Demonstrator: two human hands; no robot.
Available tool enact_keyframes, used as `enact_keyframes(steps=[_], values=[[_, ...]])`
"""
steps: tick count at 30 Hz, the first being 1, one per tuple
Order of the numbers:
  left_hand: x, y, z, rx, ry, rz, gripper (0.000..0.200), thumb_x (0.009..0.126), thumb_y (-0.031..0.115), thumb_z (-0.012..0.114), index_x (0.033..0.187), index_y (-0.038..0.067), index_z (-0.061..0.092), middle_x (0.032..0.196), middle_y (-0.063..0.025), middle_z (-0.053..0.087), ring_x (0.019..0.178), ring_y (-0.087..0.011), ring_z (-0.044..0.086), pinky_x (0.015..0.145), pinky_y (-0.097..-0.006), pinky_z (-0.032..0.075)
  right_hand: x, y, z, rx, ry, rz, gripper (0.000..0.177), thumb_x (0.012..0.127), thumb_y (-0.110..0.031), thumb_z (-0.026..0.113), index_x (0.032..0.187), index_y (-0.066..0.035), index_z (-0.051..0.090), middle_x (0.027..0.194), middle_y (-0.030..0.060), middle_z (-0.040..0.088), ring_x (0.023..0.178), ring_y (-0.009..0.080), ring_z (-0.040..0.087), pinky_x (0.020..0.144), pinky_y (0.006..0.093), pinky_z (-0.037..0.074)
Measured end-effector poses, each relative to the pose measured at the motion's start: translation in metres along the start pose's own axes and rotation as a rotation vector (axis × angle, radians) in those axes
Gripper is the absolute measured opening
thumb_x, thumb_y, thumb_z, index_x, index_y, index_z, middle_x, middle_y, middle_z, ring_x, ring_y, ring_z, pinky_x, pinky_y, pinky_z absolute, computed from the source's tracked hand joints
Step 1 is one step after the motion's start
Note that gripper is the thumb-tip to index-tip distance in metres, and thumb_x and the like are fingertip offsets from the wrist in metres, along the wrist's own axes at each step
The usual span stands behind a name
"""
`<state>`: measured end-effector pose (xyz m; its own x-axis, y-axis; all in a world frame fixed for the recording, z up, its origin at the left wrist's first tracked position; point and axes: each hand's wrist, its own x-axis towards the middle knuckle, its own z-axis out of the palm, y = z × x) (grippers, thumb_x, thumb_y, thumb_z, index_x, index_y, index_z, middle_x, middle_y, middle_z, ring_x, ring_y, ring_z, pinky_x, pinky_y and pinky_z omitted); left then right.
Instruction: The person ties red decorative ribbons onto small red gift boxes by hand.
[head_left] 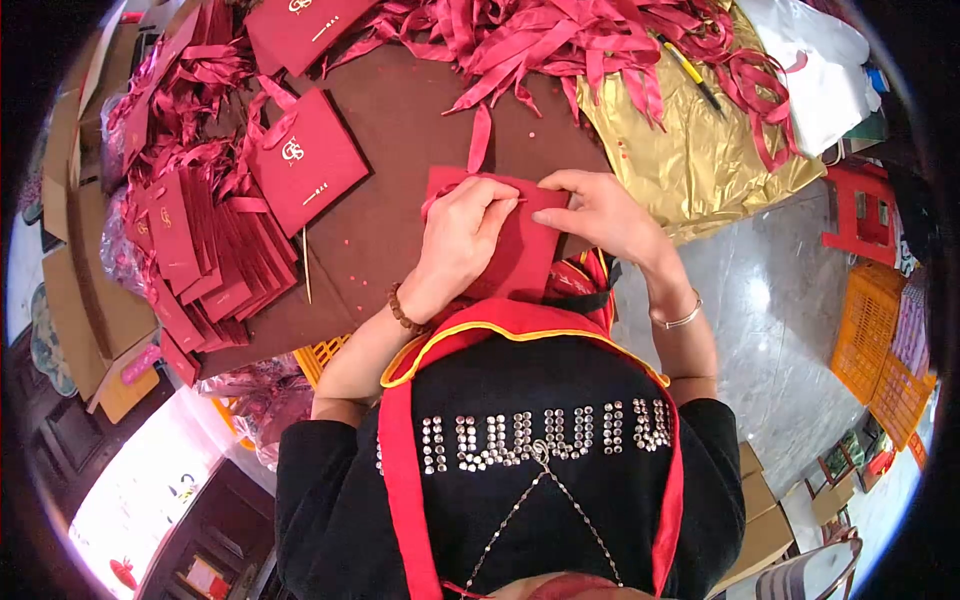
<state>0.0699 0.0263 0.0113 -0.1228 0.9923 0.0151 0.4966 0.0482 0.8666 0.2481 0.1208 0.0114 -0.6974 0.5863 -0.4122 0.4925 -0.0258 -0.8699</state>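
Observation:
A flat dark red paper bag (525, 255) lies on the brown table (400, 110) just in front of my chest. My left hand (458, 245), with a beaded bracelet on its wrist, rests on the bag. Its thumb and forefinger pinch a thin red ribbon (440, 196) at the bag's top edge. My right hand (600, 215), with a metal bangle on its wrist, presses its fingertips on the bag's top right corner and holds it down.
Flat red bags are stacked at the left (200, 260), and one with a gold logo (305, 160) lies beside them. Loose red ribbons (560, 40) are heaped at the back over a gold sheet (690, 150). A thin stick (305, 265) lies on the table. An orange crate (880, 340) stands on the floor at right.

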Motion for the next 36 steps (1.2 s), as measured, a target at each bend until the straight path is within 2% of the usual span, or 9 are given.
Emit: enact_keyframes(steps=[9, 12, 13, 17, 18, 19, 20, 28, 36], values=[[0.000, 0.005, 0.006, 0.221, 0.022, 0.176, 0.005, 0.081, 0.003, 0.054, 0.084, 0.000, 0.056, 0.077, -0.0174, 0.057, 0.069, -0.0343, 0.059, 0.059, -0.0427, 0.048, 0.000, -0.002, 0.002, 0.016, -0.014, -0.021, 0.032, 0.081, -0.018, 0.069, 0.106, 0.000, 0.062, 0.071, 0.0009, 0.056, 0.061, 0.0063, 0.051, 0.052, 0.0228, 0.042], [-0.001, 0.005, 0.006, 0.430, -0.064, 0.249, 0.013, 0.075, 0.001, 0.052, 0.088, 0.000, 0.055, 0.077, -0.0174, 0.056, 0.068, -0.0343, 0.059, 0.060, -0.0425, 0.048, 0.005, 0.019, 0.010, 0.002, 0.042, -0.164, 0.024, 0.084, -0.014, 0.064, 0.103, 0.001, 0.062, 0.092, 0.0068, 0.060, 0.073, 0.0121, 0.059, 0.062, 0.0243, 0.049], [-0.003, 0.006, 0.009, 0.500, -0.070, 0.250, 0.022, 0.070, 0.002, 0.052, 0.092, 0.000, 0.054, 0.079, -0.0164, 0.055, 0.069, -0.0332, 0.059, 0.060, -0.0416, 0.049, 0.004, 0.014, 0.011, -0.010, 0.114, -0.268, 0.021, 0.078, -0.015, 0.063, 0.093, 0.000, 0.065, 0.087, 0.0166, 0.063, 0.082, 0.0302, 0.062, 0.074, 0.0366, 0.049], [0.000, 0.015, 0.012, 0.534, -0.051, 0.344, 0.016, 0.073, 0.001, 0.050, 0.089, 0.003, 0.054, 0.076, -0.0143, 0.054, 0.064, -0.0332, 0.057, 0.055, -0.0418, 0.048, 0.000, 0.012, 0.011, 0.061, 0.112, -0.233, 0.019, 0.077, -0.011, 0.062, 0.092, 0.000, 0.064, 0.088, 0.0161, 0.062, 0.085, 0.0296, 0.060, 0.077, 0.0361, 0.048], [0.001, 0.016, 0.012, 0.523, -0.061, 0.387, 0.018, 0.073, 0.002, 0.051, 0.090, 0.004, 0.054, 0.074, -0.0135, 0.053, 0.062, -0.0323, 0.057, 0.054, -0.0407, 0.048, -0.004, 0.003, 0.007, 0.214, 0.033, -0.027, 0.020, 0.077, -0.012, 0.062, 0.094, 0.000, 0.064, 0.089, 0.0162, 0.061, 0.086, 0.0299, 0.060, 0.078, 0.0360, 0.048], [0.000, 0.015, 0.013, 0.569, -0.080, 0.417, 0.021, 0.072, 0.002, 0.051, 0.093, 0.004, 0.055, 0.072, -0.0129, 0.053, 0.062, -0.0316, 0.057, 0.053, -0.0404, 0.048, 0.000, 0.014, 0.008, 0.033, 0.096, -0.220, 0.021, 0.078, -0.012, 0.061, 0.096, -0.001, 0.063, 0.090, 0.0159, 0.061, 0.087, 0.0295, 0.060, 0.078, 0.0367, 0.048], [0.000, 0.012, 0.012, 0.613, -0.120, 0.474, 0.032, 0.068, 0.003, 0.055, 0.100, 0.003, 0.055, 0.074, -0.0112, 0.051, 0.064, -0.0270, 0.058, 0.054, -0.0374, 0.049, -0.001, 0.009, 0.006, -0.005, 0.092, -0.213, 0.021, 0.080, -0.014, 0.062, 0.096, -0.001, 0.063, 0.091, 0.0153, 0.061, 0.088, 0.0300, 0.060, 0.078, 0.0375, 0.047], [0.003, 0.023, 0.003, 0.286, -0.135, 0.266, 0.021, 0.082, 0.001, 0.049, 0.103, 0.003, 0.050, 0.074, -0.0167, 0.060, 0.067, -0.0349, 0.061, 0.058, -0.0444, 0.048, -0.011, -0.001, 0.014, -0.161, 0.170, -0.351, 0.018, 0.084, -0.013, 0.056, 0.097, 0.000, 0.058, 0.091, 0.0170, 0.057, 0.089, 0.0374, 0.056, 0.076, 0.0440, 0.045], [0.007, 0.023, -0.002, 0.192, -0.228, 0.085, 0.025, 0.082, 0.000, 0.050, 0.107, 0.004, 0.044, 0.069, -0.0163, 0.058, 0.063, -0.0360, 0.060, 0.055, -0.0448, 0.046, -0.013, -0.002, 0.015, -0.178, 0.133, -0.340, 0.019, 0.084, -0.013, 0.055, 0.098, 0.000, 0.057, 0.092, 0.0174, 0.056, 0.091, 0.0372, 0.056, 0.078, 0.0441, 0.046]])
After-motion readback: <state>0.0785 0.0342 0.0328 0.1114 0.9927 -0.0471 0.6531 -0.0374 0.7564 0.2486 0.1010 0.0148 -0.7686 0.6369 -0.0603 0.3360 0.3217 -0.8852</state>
